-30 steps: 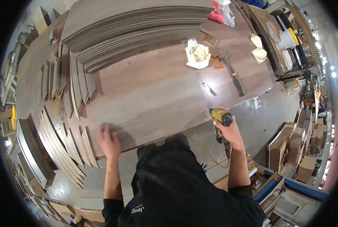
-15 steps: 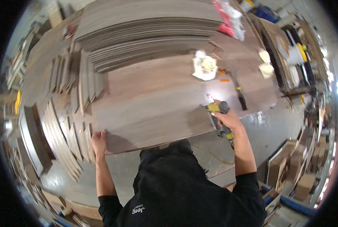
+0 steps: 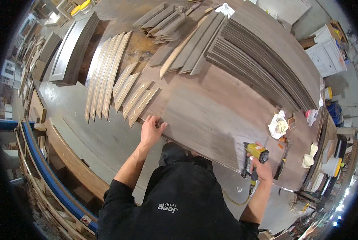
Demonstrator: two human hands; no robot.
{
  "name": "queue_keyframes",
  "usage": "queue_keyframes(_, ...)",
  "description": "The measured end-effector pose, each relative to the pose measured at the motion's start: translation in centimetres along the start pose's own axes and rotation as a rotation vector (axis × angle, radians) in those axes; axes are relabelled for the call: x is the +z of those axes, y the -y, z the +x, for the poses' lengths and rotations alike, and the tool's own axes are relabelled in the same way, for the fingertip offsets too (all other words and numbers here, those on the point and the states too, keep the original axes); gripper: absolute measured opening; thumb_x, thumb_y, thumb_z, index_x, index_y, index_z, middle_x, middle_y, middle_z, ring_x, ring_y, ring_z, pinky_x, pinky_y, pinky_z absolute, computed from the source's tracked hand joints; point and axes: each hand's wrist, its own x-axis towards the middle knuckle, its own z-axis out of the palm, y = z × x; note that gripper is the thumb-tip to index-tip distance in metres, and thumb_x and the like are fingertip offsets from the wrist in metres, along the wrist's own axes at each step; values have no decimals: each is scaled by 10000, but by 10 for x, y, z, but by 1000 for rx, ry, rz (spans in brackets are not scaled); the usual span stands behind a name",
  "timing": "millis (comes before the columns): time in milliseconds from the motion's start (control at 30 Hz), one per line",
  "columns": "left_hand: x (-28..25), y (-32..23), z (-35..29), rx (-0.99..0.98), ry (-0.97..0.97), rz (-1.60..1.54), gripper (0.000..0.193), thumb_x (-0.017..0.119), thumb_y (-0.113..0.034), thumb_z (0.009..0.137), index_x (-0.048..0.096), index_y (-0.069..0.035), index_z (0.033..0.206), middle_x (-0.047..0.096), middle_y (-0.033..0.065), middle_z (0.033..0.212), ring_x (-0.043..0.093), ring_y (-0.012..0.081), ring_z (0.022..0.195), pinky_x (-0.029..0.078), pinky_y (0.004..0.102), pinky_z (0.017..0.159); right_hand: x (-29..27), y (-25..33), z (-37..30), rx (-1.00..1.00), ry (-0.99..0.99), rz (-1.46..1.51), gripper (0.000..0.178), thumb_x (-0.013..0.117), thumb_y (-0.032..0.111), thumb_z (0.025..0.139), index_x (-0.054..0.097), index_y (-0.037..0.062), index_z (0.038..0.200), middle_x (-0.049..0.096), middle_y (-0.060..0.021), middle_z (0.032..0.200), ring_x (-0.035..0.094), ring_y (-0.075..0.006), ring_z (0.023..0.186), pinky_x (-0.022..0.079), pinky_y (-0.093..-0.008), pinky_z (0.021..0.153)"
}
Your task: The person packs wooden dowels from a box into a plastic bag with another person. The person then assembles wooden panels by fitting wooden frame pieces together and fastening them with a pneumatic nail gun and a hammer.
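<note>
A flat grey-brown wood panel (image 3: 211, 124) lies along the near edge of the workbench. At its left near corner, my left hand (image 3: 150, 131) pinches the edge with fingers bent and thumb alongside. My right hand (image 3: 262, 169) is wrapped round the handle of a yellow and black nail gun (image 3: 256, 152), held at the panel's right end. The gun's nose is hard to make out, so I cannot tell if it touches the wood. A thin yellow air hose (image 3: 236, 202) hangs from its handle.
Stacked grey panels (image 3: 259, 76) fill the far right bench. Frame strips with glue lines (image 3: 138, 105) overhang the left edge. A hammer (image 3: 282, 164), crumpled paper (image 3: 278, 126) and a yellowish cloth (image 3: 309, 156) lie beyond the nail gun. Blue-edged racking (image 3: 53, 176) stands at lower left.
The view has swung left, so the bench now appears turned and shifted rightward. Both hands stay at their ends of the panel, the left hand's thumb now more visible.
</note>
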Motion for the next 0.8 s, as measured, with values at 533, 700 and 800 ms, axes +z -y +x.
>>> queue_keyframes(533,-9,24,-9,-20,-23,-163,154,709,-215,886,691,-62,889,594,115,815,599,337,815,466,414,751,266,115,136,-113,450,-444,622,730,142,851,511,110,1433,644,-17,895,567,-103,624,480,-279,536)
queue_keyframes(700,-12,30,-6,23,-11,-172,183,680,-219,915,697,-37,907,604,151,840,614,371,832,490,451,757,286,123,148,-28,401,-480,607,731,171,847,526,105,1414,649,-24,904,589,-112,680,500,-294,579)
queue_keyframes(800,-13,31,-6,30,-13,-188,175,680,-221,914,693,-46,914,607,148,857,615,369,841,491,451,760,292,127,152,1,372,-428,599,718,160,848,517,100,1410,627,-21,850,559,-117,586,469,-296,523)
